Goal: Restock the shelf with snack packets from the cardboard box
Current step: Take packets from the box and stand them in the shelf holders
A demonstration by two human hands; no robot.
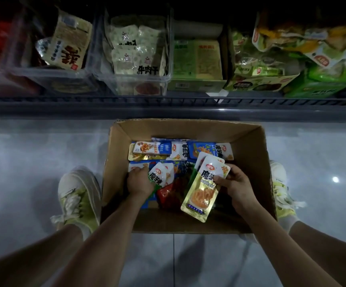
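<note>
The open cardboard box (pixel 248 146) sits on the tiled floor (pixel 33 154) between two sneakers, just near of the shelf (pixel 168 106). Loose snack packets (pixel 157 148) lie in its far half. Inside the box, the left hand (pixel 140 181) curls around a white-and-green packet (pixel 159 176). To its right, the right hand (pixel 237 184) pinches a gold packet (pixel 203 191), with another tucked behind it. Clear bins (pixel 130 79) of snacks line the shelf.

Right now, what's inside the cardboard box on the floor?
The cardboard box holds loose snack packets: blue packets along the far side, a red packet mid-box. The left hand grips a white-topped packet, the right hand a yellow packet. Whatever lies under them is hidden.
</note>
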